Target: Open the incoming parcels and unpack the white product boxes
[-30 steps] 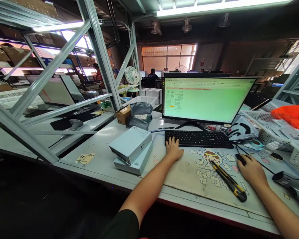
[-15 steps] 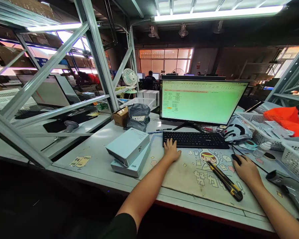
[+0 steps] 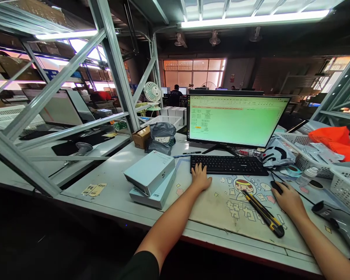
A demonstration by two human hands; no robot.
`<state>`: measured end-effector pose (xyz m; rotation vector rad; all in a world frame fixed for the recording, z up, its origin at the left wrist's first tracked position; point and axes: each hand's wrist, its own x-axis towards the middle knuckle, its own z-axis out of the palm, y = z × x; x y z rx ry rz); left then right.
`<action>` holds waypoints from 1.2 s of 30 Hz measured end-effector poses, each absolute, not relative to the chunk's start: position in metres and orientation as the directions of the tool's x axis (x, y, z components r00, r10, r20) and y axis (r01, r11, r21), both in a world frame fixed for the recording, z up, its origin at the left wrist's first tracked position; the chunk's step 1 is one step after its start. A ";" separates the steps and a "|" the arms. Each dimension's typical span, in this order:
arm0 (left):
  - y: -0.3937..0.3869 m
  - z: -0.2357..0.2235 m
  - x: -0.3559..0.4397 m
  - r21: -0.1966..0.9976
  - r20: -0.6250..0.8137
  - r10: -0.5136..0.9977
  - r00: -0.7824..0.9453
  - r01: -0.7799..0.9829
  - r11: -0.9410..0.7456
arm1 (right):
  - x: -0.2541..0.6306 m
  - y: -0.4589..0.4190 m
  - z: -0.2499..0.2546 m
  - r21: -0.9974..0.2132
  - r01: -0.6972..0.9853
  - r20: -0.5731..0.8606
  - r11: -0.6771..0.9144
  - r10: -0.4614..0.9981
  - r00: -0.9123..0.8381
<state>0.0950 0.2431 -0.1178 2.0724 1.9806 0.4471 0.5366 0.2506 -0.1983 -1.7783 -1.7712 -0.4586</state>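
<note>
My left hand [image 3: 201, 178] lies with spread fingers on the left end of the black keyboard [image 3: 230, 165]. Over at the right, my right hand [image 3: 288, 197] is curled around a dark computer mouse [image 3: 276, 187], mostly covered by the palm. Between the hands a yellow-and-black utility knife [image 3: 264, 214] lies on the printed desk mat [image 3: 210, 206]. The monitor [image 3: 236, 118] behind the keyboard displays a green-tinted spreadsheet. Two pale blue boxes [image 3: 150, 171] are stacked slightly askew to the left of my left hand.
A grey barcode scanner [image 3: 338, 221] rests by my right forearm. White baskets [image 3: 345, 190], a clear bottle [image 3: 307, 175] and a plastic-wrapped packet [image 3: 277, 152] crowd the right. A grey plastic bag [image 3: 162, 137] and small carton [image 3: 141, 137] stand behind the boxes. A metal rack post [image 3: 116, 66] rises at left.
</note>
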 end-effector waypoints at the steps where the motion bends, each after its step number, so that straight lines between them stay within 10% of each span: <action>1: 0.243 -0.118 0.095 0.375 0.057 0.998 0.035 0.926 -0.054 | 0.536 0.250 -0.198 -0.157 0.986 0.618 0.054 0.784 0.055; 36: 0.243 -0.122 0.102 0.327 0.154 0.986 0.064 0.938 -0.112 | 0.516 0.225 -0.174 -0.188 0.980 0.558 -0.068 0.814 0.164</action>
